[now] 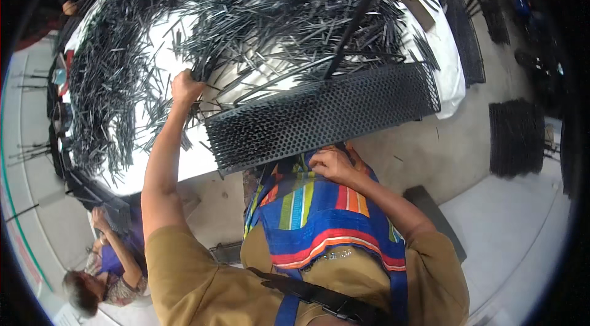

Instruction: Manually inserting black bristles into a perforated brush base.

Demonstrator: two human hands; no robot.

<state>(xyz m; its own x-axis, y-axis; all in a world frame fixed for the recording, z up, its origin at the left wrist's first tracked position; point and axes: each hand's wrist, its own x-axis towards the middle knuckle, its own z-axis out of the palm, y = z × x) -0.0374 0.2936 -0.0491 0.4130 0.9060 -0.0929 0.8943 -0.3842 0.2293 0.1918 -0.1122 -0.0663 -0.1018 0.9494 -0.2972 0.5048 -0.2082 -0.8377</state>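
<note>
My left hand (186, 87) reaches out over the table, its fingers closed at the near end of a bunch of thin black strips (203, 67). Around it lies a large heap of loose black strips (258, 15). In front of me, a long black perforated panel (326, 111) is tilted along the table's near edge, its face full of small round holes. Just below that panel, my right hand (332, 163) is curled against my striped apron (307, 206). Whatever its fingers may hold is hidden.
A white-covered table (166, 34) carries the heap. A dark upright pole (353, 27) rises behind the panel. At the right stands a dark stack of bristly material (516, 138). A person (114, 264) works at the lower left; another person's hand (69, 7) shows at the far left.
</note>
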